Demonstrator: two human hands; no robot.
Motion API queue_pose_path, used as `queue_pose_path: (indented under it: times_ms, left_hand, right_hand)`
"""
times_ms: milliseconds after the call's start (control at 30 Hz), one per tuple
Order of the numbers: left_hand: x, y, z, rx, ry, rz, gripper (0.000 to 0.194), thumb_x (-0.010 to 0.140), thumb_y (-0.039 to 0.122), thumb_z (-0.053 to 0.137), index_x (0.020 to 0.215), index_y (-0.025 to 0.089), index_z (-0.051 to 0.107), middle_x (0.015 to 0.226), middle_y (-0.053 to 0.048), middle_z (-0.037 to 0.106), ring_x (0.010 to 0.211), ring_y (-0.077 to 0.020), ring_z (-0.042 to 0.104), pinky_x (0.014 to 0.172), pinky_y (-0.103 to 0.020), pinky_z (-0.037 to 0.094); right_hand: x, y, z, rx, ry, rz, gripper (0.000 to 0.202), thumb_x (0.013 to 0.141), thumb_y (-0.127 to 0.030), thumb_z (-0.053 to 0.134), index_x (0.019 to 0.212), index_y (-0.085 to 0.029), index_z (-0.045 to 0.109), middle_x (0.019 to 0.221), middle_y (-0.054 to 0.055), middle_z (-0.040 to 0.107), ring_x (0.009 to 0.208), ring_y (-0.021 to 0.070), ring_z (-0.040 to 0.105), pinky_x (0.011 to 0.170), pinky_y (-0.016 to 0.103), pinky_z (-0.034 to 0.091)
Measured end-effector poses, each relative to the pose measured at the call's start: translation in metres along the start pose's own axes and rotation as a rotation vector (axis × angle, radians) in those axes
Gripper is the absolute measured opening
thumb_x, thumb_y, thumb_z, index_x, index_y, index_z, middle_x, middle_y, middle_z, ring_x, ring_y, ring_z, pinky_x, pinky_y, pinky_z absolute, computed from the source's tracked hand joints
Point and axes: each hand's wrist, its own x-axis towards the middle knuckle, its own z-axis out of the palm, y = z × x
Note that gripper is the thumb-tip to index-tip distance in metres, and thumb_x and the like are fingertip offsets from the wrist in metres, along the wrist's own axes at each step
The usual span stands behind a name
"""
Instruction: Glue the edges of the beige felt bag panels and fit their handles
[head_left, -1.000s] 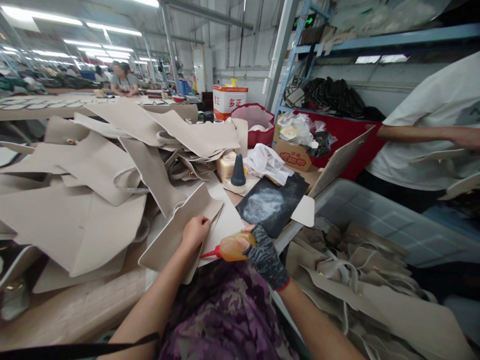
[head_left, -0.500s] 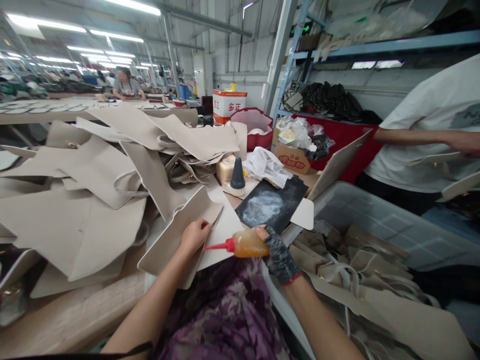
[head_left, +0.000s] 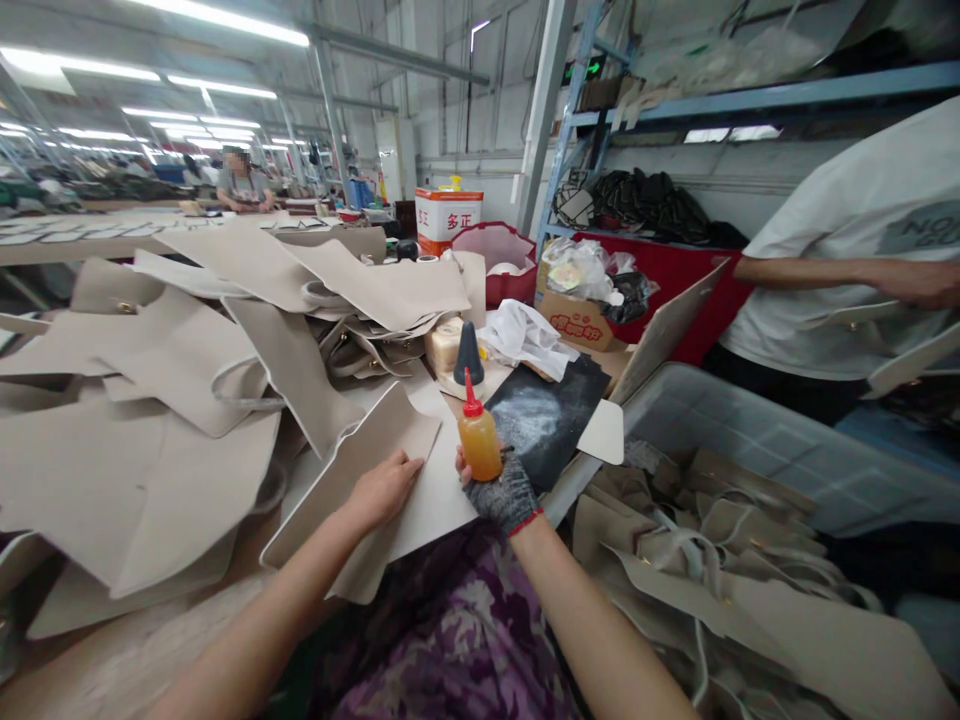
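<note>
In my gloved right hand (head_left: 504, 492) is a squeeze bottle (head_left: 480, 443) of amber liquid, held nearly upright with its red nozzle pointing up. My bare left hand (head_left: 386, 488) grips the edge of a folded beige bag panel (head_left: 352, 475), its fingers bent over the material. The panel rests on a pale sheet (head_left: 439, 497) at the table's near side. Just beyond the bottle stands a dark cone-shaped cap (head_left: 469, 355) on a light base, beside a cream block (head_left: 445, 345). A black sheet with white smears (head_left: 551, 415) lies to the right of the bottle.
Beige bag pieces (head_left: 150, 450) are heaped on the left. On the right, a translucent bin (head_left: 750, 430) holds more pieces with straps. A white plastic bag (head_left: 529, 335) and a cardboard box (head_left: 574, 322) sit at the back. A co-worker in a white shirt (head_left: 847, 240) stands at right.
My right hand has turned the bottle from lying sideways, nozzle left, to nearly upright and moved slightly left. My left hand stays at the panel's edge, a little lower.
</note>
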Motion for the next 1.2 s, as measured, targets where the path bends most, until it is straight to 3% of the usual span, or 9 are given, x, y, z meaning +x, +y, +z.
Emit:
queue_pose_path:
  times_ms: [200,367,500,633,733,867,1033,1100,1200]
  left_hand:
    - [0.044,0.001,-0.026,-0.089,-0.249,-0.036,0.088,0.063,0.014,0.06,0.148,0.026,0.041,0.082,-0.005,0.067,0.08,-0.0255,0.067,0.074,-0.033,0.054]
    - [0.051,0.0,-0.036,-0.205,-0.391,-0.076,0.1,0.061,0.01,0.053,0.154,0.026,0.022,0.059,0.003,0.061,0.056,-0.0202,0.063,0.054,-0.029,0.053]
    - [0.032,0.002,-0.027,-0.154,-0.212,-0.022,0.077,0.072,0.008,0.049,0.147,0.024,0.04,0.09,-0.006,0.068,0.083,-0.022,0.066,0.079,-0.031,0.052]
    - [0.003,0.004,-0.008,-0.084,-0.074,0.019,0.036,0.083,0.012,0.044,0.106,0.019,0.07,0.11,-0.013,0.065,0.098,-0.0259,0.062,0.094,-0.035,0.046]
    - [-0.022,-0.001,0.005,-0.103,-0.054,0.083,0.033,0.085,0.012,0.044,0.099,0.022,0.072,0.122,-0.009,0.064,0.112,-0.0243,0.058,0.101,-0.032,0.042]
    - [-0.046,-0.01,0.014,-0.124,-0.042,0.142,0.043,0.089,0.011,0.04,0.12,0.027,0.067,0.142,-0.003,0.055,0.129,-0.0186,0.051,0.11,-0.029,0.036]
    - [-0.057,-0.017,-0.008,-0.027,0.052,0.169,0.027,0.084,0.011,0.052,0.097,0.021,0.074,0.142,-0.007,0.055,0.138,-0.0251,0.041,0.118,-0.036,0.027]
    - [-0.061,-0.025,-0.023,0.089,0.253,0.081,0.035,0.083,0.014,0.057,0.116,0.019,0.068,0.15,-0.011,0.045,0.144,-0.0292,0.03,0.121,-0.043,0.018]
    - [-0.068,-0.045,-0.035,0.147,0.449,-0.181,0.06,0.078,0.021,0.065,0.136,0.013,0.052,0.142,-0.02,0.052,0.131,-0.0327,0.049,0.11,-0.041,0.038]
  right_hand:
    - [0.006,0.01,-0.013,0.08,0.086,0.005,0.042,0.087,-0.048,0.047,0.102,-0.012,0.062,0.086,0.01,0.07,0.07,0.0177,0.065,0.049,0.024,0.049]
    - [0.004,0.014,-0.013,0.058,0.072,0.001,0.041,0.086,-0.05,0.055,0.107,-0.015,0.061,0.086,0.008,0.071,0.069,0.0176,0.066,0.049,0.024,0.049]
    - [0.006,0.013,-0.013,0.076,0.087,0.021,0.045,0.092,-0.052,0.044,0.108,-0.013,0.06,0.085,0.009,0.071,0.067,0.0176,0.068,0.046,0.023,0.048]
    - [0.007,0.012,-0.014,0.086,0.092,0.025,0.048,0.093,-0.053,0.041,0.109,-0.013,0.06,0.085,0.01,0.071,0.066,0.0191,0.068,0.044,0.025,0.048]
    - [0.005,0.013,-0.013,0.085,0.09,0.002,0.046,0.093,-0.052,0.043,0.108,-0.012,0.061,0.084,0.01,0.071,0.067,0.0198,0.068,0.044,0.025,0.048]
    - [-0.001,0.013,-0.005,0.048,0.113,-0.004,0.043,0.095,-0.05,0.041,0.105,-0.013,0.061,0.081,0.009,0.072,0.066,0.0188,0.068,0.043,0.024,0.048]
    - [-0.005,0.012,0.001,0.048,0.12,0.022,0.047,0.097,-0.052,0.037,0.104,-0.013,0.061,0.08,0.009,0.072,0.064,0.018,0.069,0.044,0.023,0.049]
    - [-0.004,0.011,0.0,0.051,0.126,0.031,0.049,0.097,-0.053,0.035,0.103,-0.012,0.061,0.08,0.009,0.073,0.063,0.0182,0.069,0.043,0.023,0.048]
    - [-0.003,0.012,-0.001,0.076,0.115,0.024,0.049,0.097,-0.052,0.036,0.105,-0.011,0.061,0.081,0.009,0.073,0.063,0.019,0.07,0.042,0.024,0.049]
